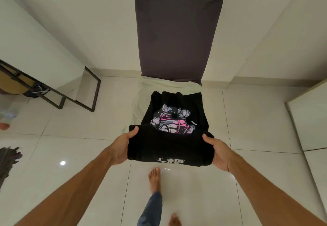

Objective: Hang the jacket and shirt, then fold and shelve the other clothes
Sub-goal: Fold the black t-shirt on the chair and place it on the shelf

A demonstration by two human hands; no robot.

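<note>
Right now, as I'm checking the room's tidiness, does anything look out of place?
A dark crumpled cloth lies loose on the floor at far left, apart from the black T-shirt; it looks dropped, not folded.

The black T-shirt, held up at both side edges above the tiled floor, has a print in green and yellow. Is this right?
Not quite: the colour is wrong. The print on the black T-shirt is pink and pale grey, not green and yellow, as the head view shows. The rest stands: the T-shirt is held up at both side edges above the tiled floor.
</note>
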